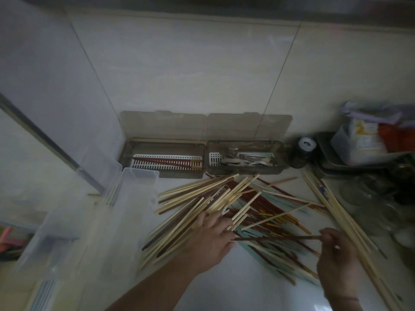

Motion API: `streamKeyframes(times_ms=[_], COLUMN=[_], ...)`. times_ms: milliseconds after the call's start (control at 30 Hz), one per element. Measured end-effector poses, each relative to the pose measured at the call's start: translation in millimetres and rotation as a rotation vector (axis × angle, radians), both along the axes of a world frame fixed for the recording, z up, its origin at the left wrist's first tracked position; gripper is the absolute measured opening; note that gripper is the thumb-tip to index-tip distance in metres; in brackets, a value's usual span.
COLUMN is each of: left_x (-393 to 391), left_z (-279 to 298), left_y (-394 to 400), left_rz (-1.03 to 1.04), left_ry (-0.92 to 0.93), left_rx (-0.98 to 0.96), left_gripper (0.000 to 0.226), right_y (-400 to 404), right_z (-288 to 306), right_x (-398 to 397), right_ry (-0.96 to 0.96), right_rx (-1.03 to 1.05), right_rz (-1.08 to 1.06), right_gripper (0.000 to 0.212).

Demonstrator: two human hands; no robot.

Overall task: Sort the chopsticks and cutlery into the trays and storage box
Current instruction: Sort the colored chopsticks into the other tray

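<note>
My right hand (336, 254) pinches a dark red chopstick (276, 238) whose far end passes under my left hand (208, 239), spread on the chopstick pile (202, 198).

Home kitchen: tiled wall (179, 63), counter (235, 288) strewn with chopsticks (202, 196).

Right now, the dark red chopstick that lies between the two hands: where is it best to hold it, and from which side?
Probably at its right end, from above. The dark red chopstick lies almost level across the pile of chopsticks, and the right hand already pinches that end. Its left end runs under the left hand, and pale sticks crowd it there, so that side seems harder to reach.
</note>
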State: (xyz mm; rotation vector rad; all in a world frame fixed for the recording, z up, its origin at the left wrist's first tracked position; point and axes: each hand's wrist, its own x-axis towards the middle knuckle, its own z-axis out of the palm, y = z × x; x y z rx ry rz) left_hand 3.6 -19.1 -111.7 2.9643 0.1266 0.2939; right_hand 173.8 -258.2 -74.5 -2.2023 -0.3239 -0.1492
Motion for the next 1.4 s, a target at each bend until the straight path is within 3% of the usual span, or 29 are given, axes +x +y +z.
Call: streamKeyframes(times_ms=[100,267,367,433,467,533,667,867,1167,1400], left_x=[7,16,13,9,6,1,-9,-19,-18,-15], left_z=[-1,12,30,42,48,56,56,45,52,52], left_y=[3,29,72,106,121,146,166,160,159,160], left_rz=[0.028,0.127,0.29,0.374,0.412,0.512,0.77,0.762,0.761,0.76], left_ry=[-0.05,-0.212,-0.328,-0.371,-0.392,-0.417,-0.239,0.204,0.202,0.236], left_rx=[-0.09,-0.212,-0.199,-0.15,-0.128,-0.125,-0.183,-0.075,-0.06,-0.034], left_gripper=[0.02,0.014,0.018,0.018,0.019,0.023,0.05,0.053,0.054,0.055], right_y=[11,33,62,85,97,125,188,282,332,296], right_z=[10,8,25,32,35,35,36,35,20,22], right_x=[7,17,10,6,4,6,20,19,3,31], right_ry=[0.067,0.083,0.073,-0.06,-0.146,-0.289,-0.329,-0.325,-0.234,-0.312], right_rx=[0.104,0.057,-0.048,-0.172,-0.254,-0.401,-0.387,-0.47,-0.77,-0.61], right_rz=[-0.038,-0.049,0.197,0.359,0.428,0.564,0.471,0.529,0.746,0.734], right_gripper=[0.009,0.016,0.013,0.015,0.005,0.024,0.018,0.008,0.019,0.012])
